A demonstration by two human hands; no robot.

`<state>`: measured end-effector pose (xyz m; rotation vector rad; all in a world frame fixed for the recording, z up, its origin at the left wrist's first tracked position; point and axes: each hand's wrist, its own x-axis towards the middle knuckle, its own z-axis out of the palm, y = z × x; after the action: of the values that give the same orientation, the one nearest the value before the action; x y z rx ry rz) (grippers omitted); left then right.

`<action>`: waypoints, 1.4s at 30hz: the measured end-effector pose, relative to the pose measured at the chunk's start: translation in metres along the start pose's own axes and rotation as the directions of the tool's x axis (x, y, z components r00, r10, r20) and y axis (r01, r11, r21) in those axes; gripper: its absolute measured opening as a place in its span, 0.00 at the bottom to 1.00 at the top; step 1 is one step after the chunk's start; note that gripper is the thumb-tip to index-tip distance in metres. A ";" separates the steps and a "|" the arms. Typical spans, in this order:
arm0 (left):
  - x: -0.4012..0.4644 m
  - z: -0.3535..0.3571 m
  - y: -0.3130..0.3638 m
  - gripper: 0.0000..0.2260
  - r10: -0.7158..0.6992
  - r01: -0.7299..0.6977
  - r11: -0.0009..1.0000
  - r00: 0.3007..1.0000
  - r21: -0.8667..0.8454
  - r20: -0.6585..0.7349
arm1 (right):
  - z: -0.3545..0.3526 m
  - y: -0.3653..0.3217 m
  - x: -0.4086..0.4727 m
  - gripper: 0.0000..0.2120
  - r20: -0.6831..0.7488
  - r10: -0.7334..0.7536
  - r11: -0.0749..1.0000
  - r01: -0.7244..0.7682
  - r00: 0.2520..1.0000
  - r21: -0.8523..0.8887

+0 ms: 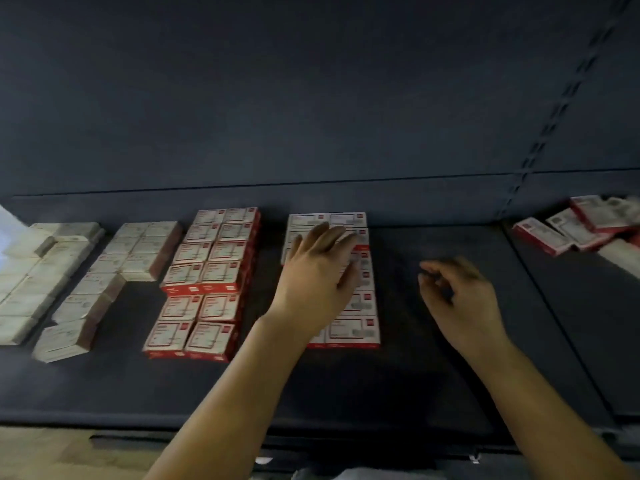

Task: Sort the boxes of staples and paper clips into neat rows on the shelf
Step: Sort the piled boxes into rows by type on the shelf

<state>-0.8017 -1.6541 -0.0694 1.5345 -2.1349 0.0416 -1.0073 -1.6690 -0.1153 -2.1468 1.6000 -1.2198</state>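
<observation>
A person's right hand (460,299), fingers loosely curled and holding nothing, hovers over bare shelf (433,358) just right of the red-and-white row (349,327). The left hand (315,271) lies flat, fingers spread, on that row, which runs away from it. Loose boxes (568,230), far right and beyond, lie nearer the right hand.

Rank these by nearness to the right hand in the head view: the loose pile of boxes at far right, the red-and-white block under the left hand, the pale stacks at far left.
From the right hand:
1. Red-and-white block, just to its left.
2. Loose pile, on the far-right shelf section.
3. Pale stacks, far left.
</observation>
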 end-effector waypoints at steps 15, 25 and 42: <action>0.056 0.111 0.099 0.20 0.118 -0.078 0.983 0.964 -0.168 0.240 | -0.113 0.160 0.017 0.24 -0.241 0.598 0.712 -0.644 0.765 -0.279; 0.064 0.123 0.105 0.17 0.113 -0.066 0.983 0.951 -0.171 0.287 | -0.124 0.181 0.033 0.26 -0.238 0.686 0.577 -0.714 0.687 -0.397; 0.055 0.120 0.112 0.15 0.113 -0.047 0.968 0.958 -0.246 0.264 | -0.125 0.170 0.026 0.18 -0.186 0.647 0.625 -0.654 0.740 -0.426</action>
<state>-0.9604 -1.6993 -0.1221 1.3779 -2.3167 -0.4096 -1.2135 -1.7205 -0.1227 -1.4524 2.5691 -0.6416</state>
